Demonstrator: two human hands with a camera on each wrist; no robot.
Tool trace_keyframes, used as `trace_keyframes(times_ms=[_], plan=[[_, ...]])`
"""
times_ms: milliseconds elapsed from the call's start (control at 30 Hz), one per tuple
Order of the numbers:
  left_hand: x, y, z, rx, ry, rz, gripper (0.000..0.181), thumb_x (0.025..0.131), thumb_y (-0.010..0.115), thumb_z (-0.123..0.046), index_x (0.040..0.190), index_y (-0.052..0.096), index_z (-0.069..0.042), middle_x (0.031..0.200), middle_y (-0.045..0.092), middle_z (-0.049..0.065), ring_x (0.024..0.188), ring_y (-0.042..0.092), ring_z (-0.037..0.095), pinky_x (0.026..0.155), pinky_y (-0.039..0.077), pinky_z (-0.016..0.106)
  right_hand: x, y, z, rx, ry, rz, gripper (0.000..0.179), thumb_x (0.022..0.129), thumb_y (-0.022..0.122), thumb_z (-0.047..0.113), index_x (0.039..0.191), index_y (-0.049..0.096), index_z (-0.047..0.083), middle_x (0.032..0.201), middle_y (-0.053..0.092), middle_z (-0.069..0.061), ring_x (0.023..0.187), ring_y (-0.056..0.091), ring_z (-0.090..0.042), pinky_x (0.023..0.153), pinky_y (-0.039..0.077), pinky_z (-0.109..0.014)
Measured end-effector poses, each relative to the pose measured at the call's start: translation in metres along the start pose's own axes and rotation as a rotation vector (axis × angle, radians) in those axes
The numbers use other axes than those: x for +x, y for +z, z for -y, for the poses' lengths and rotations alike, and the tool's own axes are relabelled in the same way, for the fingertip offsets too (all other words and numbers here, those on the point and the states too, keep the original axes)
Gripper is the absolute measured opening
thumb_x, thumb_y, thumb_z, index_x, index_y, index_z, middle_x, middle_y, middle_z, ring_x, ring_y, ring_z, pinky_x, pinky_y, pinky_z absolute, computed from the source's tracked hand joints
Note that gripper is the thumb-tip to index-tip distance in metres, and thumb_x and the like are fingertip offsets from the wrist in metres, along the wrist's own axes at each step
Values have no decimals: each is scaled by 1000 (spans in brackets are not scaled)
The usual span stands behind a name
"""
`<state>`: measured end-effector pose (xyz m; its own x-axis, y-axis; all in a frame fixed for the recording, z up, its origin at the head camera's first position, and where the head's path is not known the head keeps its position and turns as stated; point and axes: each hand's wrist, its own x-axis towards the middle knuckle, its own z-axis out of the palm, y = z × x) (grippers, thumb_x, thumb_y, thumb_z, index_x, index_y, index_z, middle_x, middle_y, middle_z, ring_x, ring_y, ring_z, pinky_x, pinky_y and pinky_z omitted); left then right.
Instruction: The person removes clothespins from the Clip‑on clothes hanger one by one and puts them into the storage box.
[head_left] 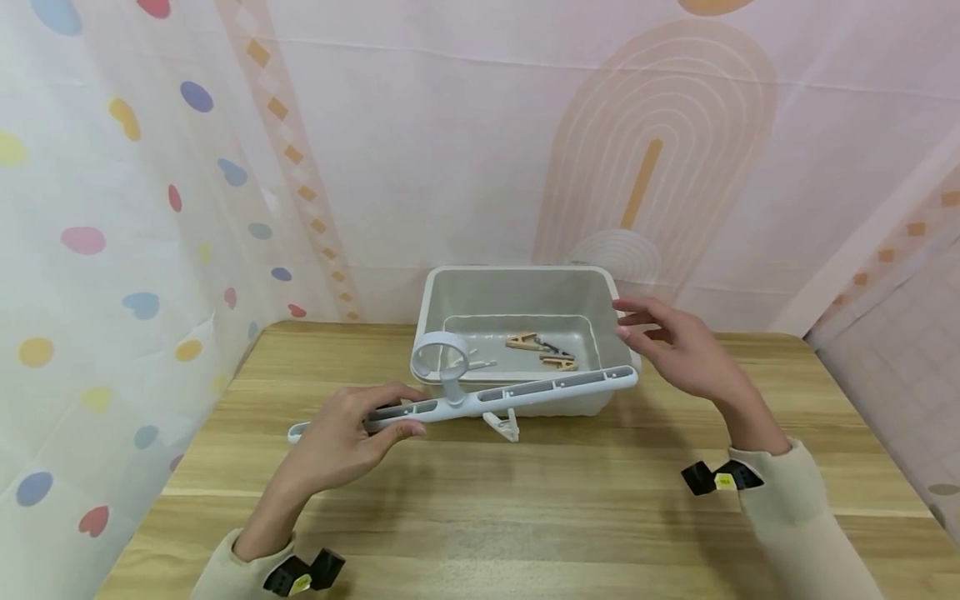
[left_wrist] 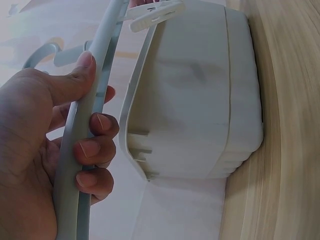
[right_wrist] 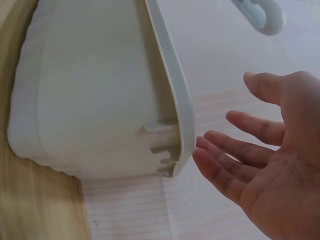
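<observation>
A long pale hanger bar (head_left: pixel 468 406) with a ring-shaped hook (head_left: pixel 431 337) is held slanting in front of a light grey bin. My left hand (head_left: pixel 337 433) grips its left part, thumb on the near side and fingers curled round the back, as the left wrist view shows. From the bar's underside, near the middle, hangs a white clothespin (head_left: pixel 504 426). My right hand (head_left: pixel 686 354) holds nothing; its fingers are spread and loosely bent, fingertips right at the bin's right rim. In the right wrist view the bar's rounded end (right_wrist: pixel 274 20) shows above the thumb.
The grey bin (head_left: pixel 517 287) stands on the wooden table (head_left: pixel 480 517) against a patterned cloth backdrop. Inside lie several clothespins: tan ones (head_left: pixel 522 341), a dark one, and white pieces (head_left: pixel 480 364) at the left. The bar overlaps the bin's front rim in the head view.
</observation>
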<state>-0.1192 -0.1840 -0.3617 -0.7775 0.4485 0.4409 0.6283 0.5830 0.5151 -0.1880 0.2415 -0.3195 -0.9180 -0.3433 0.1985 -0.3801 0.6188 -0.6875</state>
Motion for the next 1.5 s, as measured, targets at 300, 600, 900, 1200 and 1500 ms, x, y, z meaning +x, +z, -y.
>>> trace_keyframes(times_ms=[300, 600, 900, 1200, 1500], plan=[[-3, -1, 0, -7, -38, 5, 26, 86, 84, -20, 109, 74, -25, 95, 75, -12, 71, 58, 0, 68, 49, 22, -14, 8, -3, 126, -73, -27, 44, 108, 54, 24, 150, 49, 13, 146, 59, -8, 127, 61, -26, 91, 50, -14], [-2, -2, 2, -2, -33, -12, 26, 86, 84, -22, 111, 75, -23, 93, 75, -13, 71, 58, 0, 67, 49, 21, -24, 12, -2, 250, -176, -29, 41, 109, 49, 12, 150, 48, 11, 144, 60, -11, 120, 63, -2, 93, 52, -16], [-1, -3, 1, -14, -54, -11, 25, 88, 82, -22, 111, 74, -24, 87, 71, -13, 66, 54, 1, 60, 46, 21, -35, 19, 0, 344, -158, 14, 50, 106, 55, 6, 154, 43, 11, 148, 54, -20, 122, 63, -5, 96, 54, -20], [0, -4, 1, -22, -49, -25, 23, 87, 83, -21, 108, 74, -25, 83, 69, -15, 62, 52, 1, 56, 43, 21, -45, 30, 5, 404, -136, 72, 56, 105, 56, 6, 157, 38, 15, 142, 60, -18, 122, 64, -9, 97, 53, -21], [0, -4, 2, -22, -28, -44, 24, 88, 82, -20, 109, 73, -26, 82, 68, -16, 63, 52, 0, 56, 43, 20, -49, 46, 9, 427, -156, 134, 50, 106, 55, 8, 153, 42, 16, 136, 63, -18, 123, 65, -20, 94, 56, -29]])
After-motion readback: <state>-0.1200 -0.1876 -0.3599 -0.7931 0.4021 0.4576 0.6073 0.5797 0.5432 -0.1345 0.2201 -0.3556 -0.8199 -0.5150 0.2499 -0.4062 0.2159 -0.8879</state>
